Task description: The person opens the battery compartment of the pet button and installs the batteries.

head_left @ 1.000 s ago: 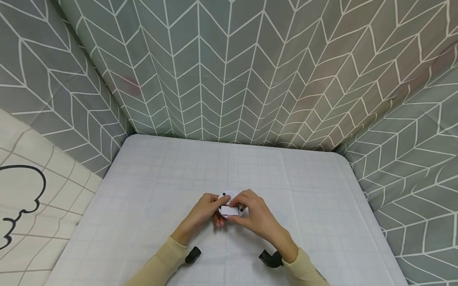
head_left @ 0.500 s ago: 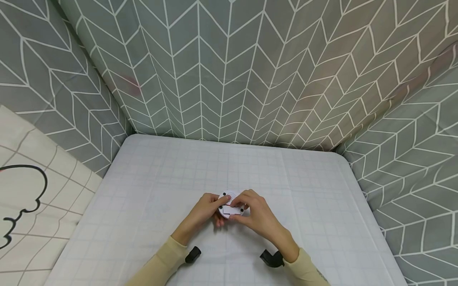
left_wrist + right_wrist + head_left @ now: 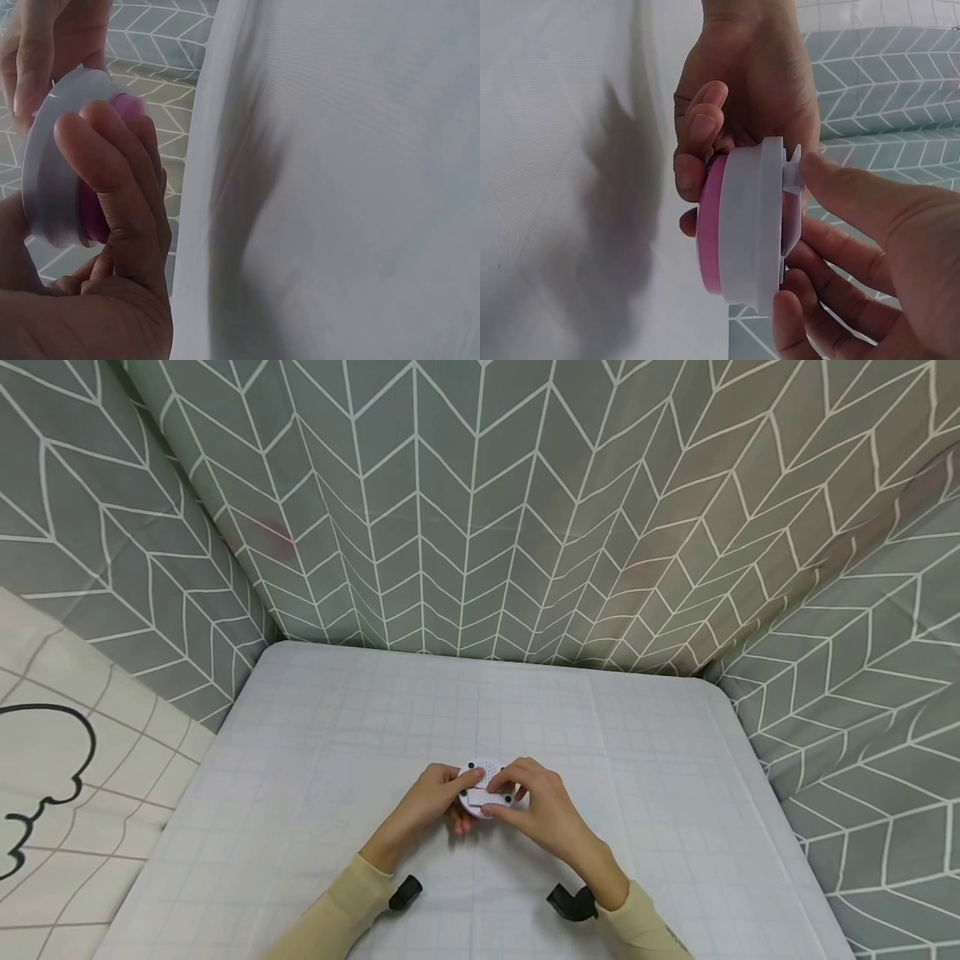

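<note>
My left hand point(image 3: 431, 797) grips a round white sound button point(image 3: 742, 225) by its side, thumb on the back and fingers underneath. Its pink push cap point(image 3: 713, 232) faces down against those fingers. The upturned back shows speaker holes and small dark feet in the head view. Across that back lies a white rectangular battery cover point(image 3: 486, 797), which my right hand point(image 3: 547, 806) pinches between thumb and fingers. In the right wrist view, the cover point(image 3: 792, 225) stands tilted, one end lifted off the casing. The left wrist view shows the casing point(image 3: 52, 172) edge-on.
A white cloth-covered table point(image 3: 337, 718) spreads under both hands. Patterned grey curtains point(image 3: 480, 527) hang behind it and along the sides. Black wrist-camera mounts point(image 3: 406, 893) stick out by both sleeves.
The battery cover has shifted slightly right across the button's back, and the right hand with it. The dark gap visible beside the cover earlier has narrowed. The left hand keeps its grip.
</note>
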Demonstrator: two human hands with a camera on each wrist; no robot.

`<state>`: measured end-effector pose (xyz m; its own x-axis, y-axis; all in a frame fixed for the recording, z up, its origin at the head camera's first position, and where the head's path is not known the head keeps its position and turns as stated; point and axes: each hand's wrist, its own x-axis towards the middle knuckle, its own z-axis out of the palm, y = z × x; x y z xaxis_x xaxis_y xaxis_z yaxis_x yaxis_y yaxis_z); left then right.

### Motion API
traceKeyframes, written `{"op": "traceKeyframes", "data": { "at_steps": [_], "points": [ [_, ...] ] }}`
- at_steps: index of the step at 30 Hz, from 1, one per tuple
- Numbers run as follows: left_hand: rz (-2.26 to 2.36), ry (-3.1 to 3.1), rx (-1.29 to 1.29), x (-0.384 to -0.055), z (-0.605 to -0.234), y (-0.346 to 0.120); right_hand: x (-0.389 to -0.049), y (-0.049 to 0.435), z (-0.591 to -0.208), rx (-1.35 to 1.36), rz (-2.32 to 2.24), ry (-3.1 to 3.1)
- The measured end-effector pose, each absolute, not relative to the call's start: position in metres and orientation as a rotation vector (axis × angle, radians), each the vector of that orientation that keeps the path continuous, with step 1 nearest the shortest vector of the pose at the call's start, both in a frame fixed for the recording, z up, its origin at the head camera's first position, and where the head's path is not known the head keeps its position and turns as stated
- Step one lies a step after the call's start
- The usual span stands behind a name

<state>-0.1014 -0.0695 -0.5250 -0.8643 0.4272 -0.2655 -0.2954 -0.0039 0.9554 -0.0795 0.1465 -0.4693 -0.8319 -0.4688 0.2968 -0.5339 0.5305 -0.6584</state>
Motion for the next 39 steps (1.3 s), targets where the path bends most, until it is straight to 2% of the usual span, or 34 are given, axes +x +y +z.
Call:
{"op": "traceKeyframes", "data": {
  "at_steps": [8, 22, 39],
  "points": [
    [1.924, 1.764, 0.142, -0.1021, -0.5244, -0.0687, -0.0805, 0.1466, -0.4697, 0.841, 1.187, -2.666],
    [1.926, 1.759, 0.151, -0.1, -0.5222, -0.0705, -0.0818, 0.1499, -0.4713, 0.621, 1.333, -2.92],
    [1.917, 1.766, 0.14, -0.0983, -0.5212, -0.0709, -0.0865, 0.15, -0.4755, 0.677, 1.471, -2.944]
  ]
}}
